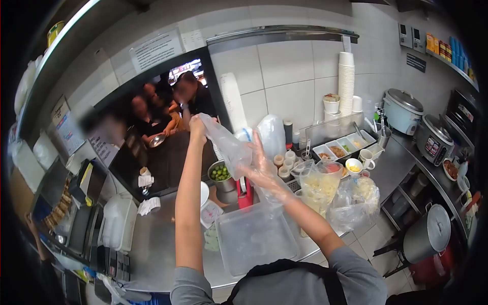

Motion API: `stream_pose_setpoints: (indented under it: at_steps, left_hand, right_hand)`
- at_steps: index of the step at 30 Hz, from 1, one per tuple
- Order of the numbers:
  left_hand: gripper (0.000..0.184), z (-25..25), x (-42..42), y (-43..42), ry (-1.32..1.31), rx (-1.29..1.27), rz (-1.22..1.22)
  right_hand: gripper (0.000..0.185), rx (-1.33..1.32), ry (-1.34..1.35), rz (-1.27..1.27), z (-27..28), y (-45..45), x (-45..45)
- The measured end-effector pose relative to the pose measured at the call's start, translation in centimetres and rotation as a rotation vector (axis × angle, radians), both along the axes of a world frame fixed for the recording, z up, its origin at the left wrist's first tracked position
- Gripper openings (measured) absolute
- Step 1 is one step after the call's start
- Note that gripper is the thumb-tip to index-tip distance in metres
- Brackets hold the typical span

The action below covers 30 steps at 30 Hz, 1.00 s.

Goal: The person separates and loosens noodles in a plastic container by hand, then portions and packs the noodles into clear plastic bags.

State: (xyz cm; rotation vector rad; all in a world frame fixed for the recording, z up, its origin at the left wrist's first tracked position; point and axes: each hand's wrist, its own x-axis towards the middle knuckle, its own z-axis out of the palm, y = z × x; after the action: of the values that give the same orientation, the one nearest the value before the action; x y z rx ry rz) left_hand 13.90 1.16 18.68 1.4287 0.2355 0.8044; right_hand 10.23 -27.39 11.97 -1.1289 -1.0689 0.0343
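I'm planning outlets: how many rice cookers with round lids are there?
2: a pale blue rice cooker at the back right, and a dark grey rice cooker just right of it. The black appliance farther right is unclear, and others may be hidden.

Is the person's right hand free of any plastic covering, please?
No, clear plastic covers the right hand and reaches past the wrist.

A tall stack of white cups (346,81) stands by the wall. A silver pot (427,234) has its lid on.
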Motion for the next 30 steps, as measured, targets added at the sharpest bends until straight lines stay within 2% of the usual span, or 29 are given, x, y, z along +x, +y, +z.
stream_pose_setpoints:
  at_steps: [3, 4, 5, 6, 7, 8, 9, 10, 11, 12, 13, 15, 17, 20, 22, 23, 24, 27, 30]
  left_hand:
    - [0.042, -2.9, -5.0, -2.3, 0.378, 0.825, 0.636]
    - [0.056, -4.1, -7.0, -3.3, 0.186, 0.981, 0.729]
    - [0.056, -4.2, -9.4, -5.2, 0.055, 1.066, 0.765]
    - [0.047, -3.8, -12.6, -9.1, -0.055, 1.083, 0.769]
    - [0.035, -4.7, -15.7, -12.5, -0.152, 1.081, 0.689]
    - [0.030, -7.4, -18.1, -14.1, -0.186, 1.041, 0.464]
    - [0.030, -9.8, -20.7, -16.5, -0.025, 0.977, 0.339]
    - [0.029, -11.8, -22.1, -18.7, 0.059, 0.814, 0.253]
    - [0.029, -14.8, -22.9, -19.3, 0.080, 0.648, 0.256]
    - [0.032, -16.5, -23.4, -19.5, 0.062, 0.545, 0.271]
    - [0.035, -17.9, -24.0, -19.1, 0.046, 0.439, 0.302]
    - [0.044, -23.9, -25.1, -14.2, -0.051, -0.113, 0.140]
    - [0.049, -22.2, -25.2, -16.1, -0.077, 0.159, 0.117]
    - [0.059, -16.1, -26.6, -19.6, -0.140, 0.585, 0.107]
    - [0.064, -16.7, -26.6, -18.9, -0.217, 0.437, 0.044]
    - [0.065, -18.7, -26.7, -17.0, -0.267, 0.144, -0.011]
    - [0.066, -19.9, -26.9, -15.5, -0.312, -0.148, -0.062]
    - [0.061, -18.8, -28.0, -14.2, -0.057, -0.412, 0.040]
    - [0.056, -19.1, -28.2, -15.2, 0.191, -0.072, 0.039]
  right_hand:
    - [0.078, 0.036, -0.087, -0.126, -1.0, 3.2, -0.8]
    - [0.073, 0.061, -0.191, -0.226, -1.9, 4.3, -0.2]
    - [0.067, 0.086, -0.293, -0.337, -2.4, 4.9, 0.0]
    - [0.061, 0.000, -0.270, -0.395, -2.7, 5.0, -0.3]
    - [0.060, -0.067, -0.283, -0.385, -3.2, 5.1, -0.7]
    - [0.059, -0.136, -0.287, -0.393, -3.7, 5.4, -1.0]
    - [0.055, -0.179, -0.247, -0.344, -3.7, 5.2, -2.0]
    - [0.051, -0.223, -0.197, -0.299, -4.1, 5.6, -3.2]
    - [0.051, -0.090, -0.312, -0.332, -7.0, 7.9, -3.1]
    - [0.044, -0.231, -0.330, -0.137, -4.9, 4.6, -5.4]
    - [0.038, -0.247, -0.358, -0.071, -6.9, 5.4, -6.6]
    - [0.034, -0.177, -0.414, 0.090, -8.4, 5.1, -9.6]
    - [0.043, -0.330, -0.519, 0.091, -12.6, 5.9, -13.0]
    - [0.038, -0.407, -0.508, 0.379, -17.6, 4.5, -17.3]
    - [0.035, -0.362, -0.389, 0.566, -18.6, 1.3, -17.7]
    - [0.034, -0.361, -0.342, 0.534, -18.2, -1.0, -16.8]
    - [0.039, -0.394, -0.301, 0.409, -17.4, -3.7, -15.5]
    - [0.053, -0.599, -0.130, -0.356, -12.0, -14.5, -8.7]
    - [0.029, -0.421, -0.257, -1.231, -11.7, -22.4, -0.2]
